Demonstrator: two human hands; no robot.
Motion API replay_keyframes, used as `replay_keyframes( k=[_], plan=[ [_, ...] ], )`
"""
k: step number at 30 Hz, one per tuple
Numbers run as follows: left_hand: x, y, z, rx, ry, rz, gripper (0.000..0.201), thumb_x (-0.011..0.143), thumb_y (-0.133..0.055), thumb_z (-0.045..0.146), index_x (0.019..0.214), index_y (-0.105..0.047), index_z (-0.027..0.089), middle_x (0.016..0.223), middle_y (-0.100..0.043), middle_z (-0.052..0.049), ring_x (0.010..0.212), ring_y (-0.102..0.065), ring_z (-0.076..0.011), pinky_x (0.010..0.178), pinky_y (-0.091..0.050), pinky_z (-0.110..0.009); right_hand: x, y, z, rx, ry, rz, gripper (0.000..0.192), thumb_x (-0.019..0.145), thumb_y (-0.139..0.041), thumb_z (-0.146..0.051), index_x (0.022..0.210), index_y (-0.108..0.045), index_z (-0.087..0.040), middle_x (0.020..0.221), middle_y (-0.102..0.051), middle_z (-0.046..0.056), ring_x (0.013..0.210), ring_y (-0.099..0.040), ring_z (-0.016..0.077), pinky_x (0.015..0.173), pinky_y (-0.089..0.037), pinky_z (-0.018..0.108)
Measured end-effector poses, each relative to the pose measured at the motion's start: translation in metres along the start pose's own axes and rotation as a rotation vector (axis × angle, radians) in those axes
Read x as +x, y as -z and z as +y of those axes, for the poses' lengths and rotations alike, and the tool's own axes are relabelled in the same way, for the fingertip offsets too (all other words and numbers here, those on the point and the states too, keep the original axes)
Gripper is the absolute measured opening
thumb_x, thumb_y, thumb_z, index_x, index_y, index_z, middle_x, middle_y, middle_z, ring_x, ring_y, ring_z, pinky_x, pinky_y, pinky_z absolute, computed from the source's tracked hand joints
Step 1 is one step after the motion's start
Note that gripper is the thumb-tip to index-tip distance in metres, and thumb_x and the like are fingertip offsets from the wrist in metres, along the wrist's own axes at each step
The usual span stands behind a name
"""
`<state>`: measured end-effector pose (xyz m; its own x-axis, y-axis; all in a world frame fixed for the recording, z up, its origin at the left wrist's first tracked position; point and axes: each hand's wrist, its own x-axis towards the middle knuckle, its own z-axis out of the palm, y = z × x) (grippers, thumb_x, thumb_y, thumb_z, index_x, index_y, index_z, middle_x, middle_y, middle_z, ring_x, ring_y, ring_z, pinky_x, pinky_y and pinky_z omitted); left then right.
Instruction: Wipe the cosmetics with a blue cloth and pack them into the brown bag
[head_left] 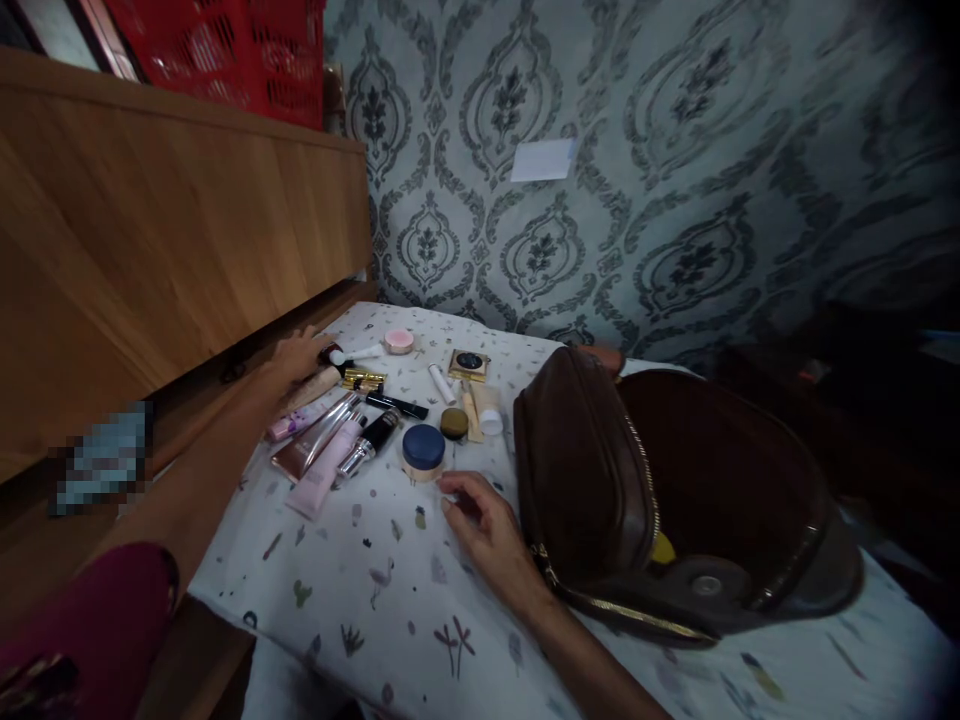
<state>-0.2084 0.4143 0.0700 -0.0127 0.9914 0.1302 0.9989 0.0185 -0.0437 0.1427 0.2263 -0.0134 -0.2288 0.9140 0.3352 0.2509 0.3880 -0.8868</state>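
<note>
Blue-lidded jar, just one, one brown bag, right hand loosely spread, left hand, grip unclear

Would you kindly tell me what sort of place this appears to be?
Probably a room in a home: it has ornate patterned wallpaper, wooden furniture at the left, and cosmetics spread on a printed cloth beside a brown bag.

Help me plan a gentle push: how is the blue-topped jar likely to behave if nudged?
The blue-topped jar stands upright and looks squat and wide, so it will probably slide rather than tip. Its smooth, rounded side may prove a little slippery. Its crisp outline suggests a stiff shell that should hardly give.
</note>
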Motion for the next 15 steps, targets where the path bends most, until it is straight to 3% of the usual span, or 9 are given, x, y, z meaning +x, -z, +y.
replay_keyframes(
  k=[7, 12, 15],
  plan=[
    [0.018, -0.001, 0.004, 0.069, -0.118, -0.077, 0.039, 0.089, -0.048, 0.019, 0.123, -0.06, 0.031, 0.14, -0.055, -0.009, 0.12, -0.054, -0.0315, 0.092, -0.044, -0.04, -0.001, 0.001, -0.003, 0.002, -0.001, -0.006, 0.016, 0.086, -0.054, -0.023, 0.095, -0.065, -0.018, 0.103, -0.067, 0.009, 0.087, -0.064, 0.017, 0.065, -0.051, 0.025],
    [0.007, 0.012, 0.009, 0.116, -0.16, -0.061, 0.03, 0.095, -0.04, 0.023, 0.122, -0.052, 0.027, 0.14, -0.054, -0.004, 0.117, -0.056, -0.0266, 0.093, -0.042, -0.036, -0.003, 0.001, -0.008, -0.002, -0.014, -0.01, 0.017, 0.082, -0.053, -0.014, 0.093, -0.065, -0.017, 0.1, -0.067, 0.008, 0.081, -0.062, 0.0138, 0.068, -0.05, 0.024],
    [0.0, 0.02, 0.015, 0.156, -0.111, -0.058, 0.028, 0.097, -0.035, 0.031, 0.117, -0.048, 0.017, 0.125, -0.062, -0.01, 0.104, -0.061, -0.0266, 0.088, -0.043, -0.038, -0.005, 0.002, -0.01, -0.018, -0.022, 0.001, 0.016, 0.08, -0.055, -0.011, 0.091, -0.066, -0.017, 0.097, -0.066, 0.006, 0.079, -0.061, 0.0125, 0.068, -0.049, 0.022]
  ],
)
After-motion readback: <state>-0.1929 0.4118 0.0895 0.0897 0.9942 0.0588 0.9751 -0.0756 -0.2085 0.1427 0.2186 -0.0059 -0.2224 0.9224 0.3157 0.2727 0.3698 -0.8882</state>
